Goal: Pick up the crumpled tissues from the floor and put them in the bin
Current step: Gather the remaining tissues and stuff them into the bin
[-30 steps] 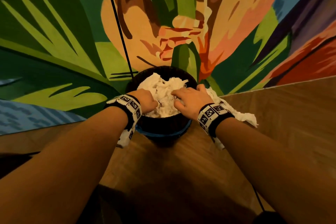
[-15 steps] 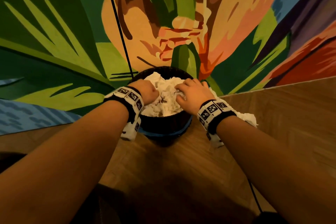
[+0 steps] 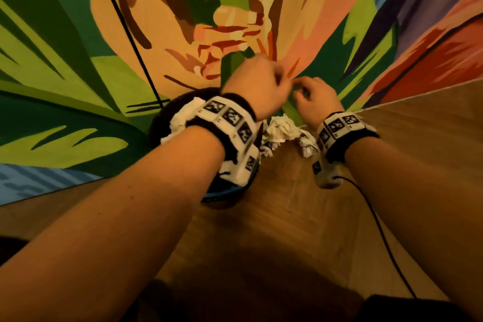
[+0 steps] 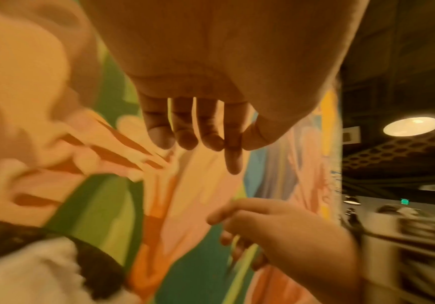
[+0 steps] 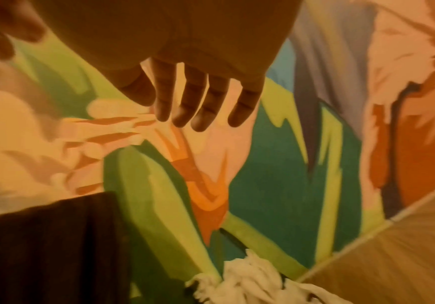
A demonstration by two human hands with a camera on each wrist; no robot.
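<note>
Left hand (image 3: pixel 257 86) and right hand (image 3: pixel 315 102) raised over the bin (image 3: pixel 167 112), fingers relaxed, holding nothing. White crumpled tissues (image 3: pixel 283 131) heaped on the wooden floor (image 3: pixel 287 217) just beside the dark bin; more inside it.

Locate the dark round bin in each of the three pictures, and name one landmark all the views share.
Head view: the dark round bin sits left of centre, largely hidden behind the left forearm.
Left wrist view: its dark rim shows at bottom left, with white tissue inside.
Right wrist view: its dark wall fills the bottom left.
Shared landmark: the painted leaf-and-flower mural behind the bin.
</note>
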